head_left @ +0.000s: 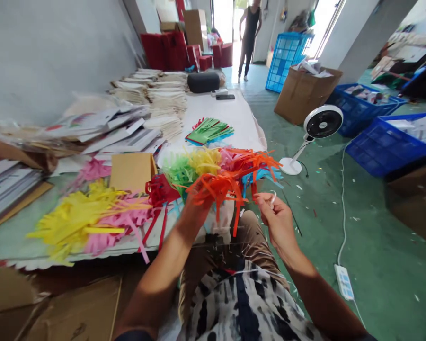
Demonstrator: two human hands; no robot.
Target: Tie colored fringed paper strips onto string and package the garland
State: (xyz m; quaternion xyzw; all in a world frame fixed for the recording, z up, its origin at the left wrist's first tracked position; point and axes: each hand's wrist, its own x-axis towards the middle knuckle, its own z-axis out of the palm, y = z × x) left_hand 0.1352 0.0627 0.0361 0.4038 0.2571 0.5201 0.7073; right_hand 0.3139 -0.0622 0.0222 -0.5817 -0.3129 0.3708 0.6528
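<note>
My left hand [195,208] is closed around a bunch of orange paper strips [222,187], held up above my lap at the table's front edge. My right hand [277,215] hovers just right of it, fingers pinched on a thin white loop, perhaps a tie or band [272,196]. Behind the orange bunch lie heaps of green [179,170], yellow [204,160], pink and blue strips. To the left on the table spread more yellow strips [74,218], pink strips [124,220] and red ones [159,192].
A brown cardboard box [131,170] and stacks of printed paper [120,130] sit on the table by the wall. A white fan [319,125], blue crates [383,144], a power strip [343,282] and a cardboard box stand on the green floor. A person stands far back.
</note>
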